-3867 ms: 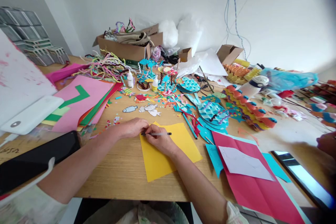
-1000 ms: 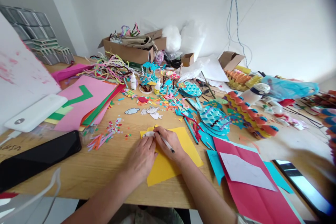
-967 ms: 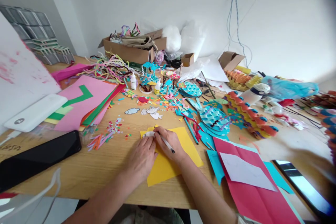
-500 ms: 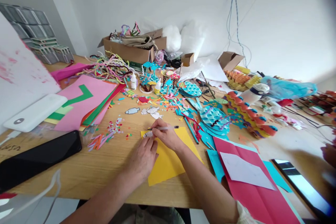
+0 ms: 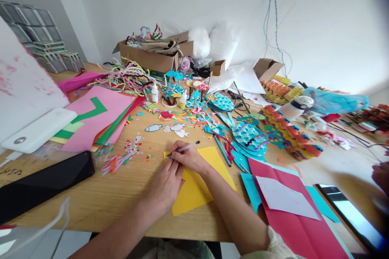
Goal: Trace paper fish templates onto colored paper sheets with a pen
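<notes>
Holding pen point(image 5: 190, 146), hands point(image 5: 190, 159) on yellow paper point(image 5: 196, 190), pen's rear swung toward wall point(image 5: 219, 0).

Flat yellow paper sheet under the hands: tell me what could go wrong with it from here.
The flat yellow paper sheet might twist or crease, as the left hand bears only on its left side.
The slim clear plastic pen with a black end, in the right hand, could mark the left hand's fingers, which lie close to its tip.
The small loose coloured paper scraps beyond the left hand could get scattered by a sideways sweep.
</notes>
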Available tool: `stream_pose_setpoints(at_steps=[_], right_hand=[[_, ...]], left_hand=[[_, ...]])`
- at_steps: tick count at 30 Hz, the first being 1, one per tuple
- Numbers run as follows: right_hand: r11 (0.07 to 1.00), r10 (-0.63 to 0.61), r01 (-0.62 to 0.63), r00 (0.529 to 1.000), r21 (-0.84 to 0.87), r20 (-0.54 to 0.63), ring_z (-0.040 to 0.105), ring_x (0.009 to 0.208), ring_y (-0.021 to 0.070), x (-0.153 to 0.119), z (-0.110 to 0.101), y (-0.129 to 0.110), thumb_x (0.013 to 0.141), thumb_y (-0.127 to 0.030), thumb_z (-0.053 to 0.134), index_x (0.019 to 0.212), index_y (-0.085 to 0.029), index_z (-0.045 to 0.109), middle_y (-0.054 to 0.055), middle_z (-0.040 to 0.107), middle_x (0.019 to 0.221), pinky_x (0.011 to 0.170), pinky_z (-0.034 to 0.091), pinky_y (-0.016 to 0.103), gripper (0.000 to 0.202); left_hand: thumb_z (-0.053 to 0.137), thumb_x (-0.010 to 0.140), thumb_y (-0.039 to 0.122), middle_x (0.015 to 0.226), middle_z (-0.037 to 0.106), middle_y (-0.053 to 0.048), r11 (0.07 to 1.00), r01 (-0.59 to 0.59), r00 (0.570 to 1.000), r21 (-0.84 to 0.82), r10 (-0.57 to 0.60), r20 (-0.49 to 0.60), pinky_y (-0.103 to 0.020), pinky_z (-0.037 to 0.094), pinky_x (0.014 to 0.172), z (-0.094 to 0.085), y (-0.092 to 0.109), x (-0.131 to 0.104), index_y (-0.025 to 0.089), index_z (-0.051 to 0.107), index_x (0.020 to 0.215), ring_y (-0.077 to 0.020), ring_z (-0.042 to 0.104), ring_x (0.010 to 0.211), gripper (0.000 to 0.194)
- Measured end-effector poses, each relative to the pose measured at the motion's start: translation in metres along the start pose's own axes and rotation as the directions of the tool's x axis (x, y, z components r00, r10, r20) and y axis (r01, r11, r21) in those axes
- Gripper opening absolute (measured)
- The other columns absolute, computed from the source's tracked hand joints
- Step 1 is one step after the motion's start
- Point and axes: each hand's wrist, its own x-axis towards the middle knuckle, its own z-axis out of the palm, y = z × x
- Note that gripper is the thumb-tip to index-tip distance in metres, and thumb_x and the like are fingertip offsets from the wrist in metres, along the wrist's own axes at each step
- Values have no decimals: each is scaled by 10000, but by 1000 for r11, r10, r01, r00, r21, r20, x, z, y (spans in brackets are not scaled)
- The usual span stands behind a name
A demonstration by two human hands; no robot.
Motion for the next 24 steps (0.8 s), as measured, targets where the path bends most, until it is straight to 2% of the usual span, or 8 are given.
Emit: stream_pose_setpoints(at_steps=[4,12,24], right_hand=[[999,-3,3,1000,33,-16,454,549,82,-1,0,4,657,-128,509,672,-175,519,-50,509,599,525,365,194,51],[990,-79,89,992,113,-94,486,598,101,-7,3,15,693,-205,513,721,-181,523,-32,538,651,573,387,221,38],[988,-96,119,970,97,-221,490,577,108,-10,12,23,704,-225,514,713,-190,531,-29,537,619,554,394,223,40]], left_hand=[[581,762,164,1219,520,-193,1000,-12,1000,20,12,-26,-442,369,986,2,0,-1,42,463,1191,-307,446,1169,462],[585,762,174,1206,533,-182,999,1,999,34,1,-51,-441,367,984,10,0,-3,42,462,1184,-295,454,1161,459],[533,780,166,1217,527,-214,996,-26,992,80,35,-120,-461,399,949,22,-4,-6,21,457,1177,-315,460,1165,429]])
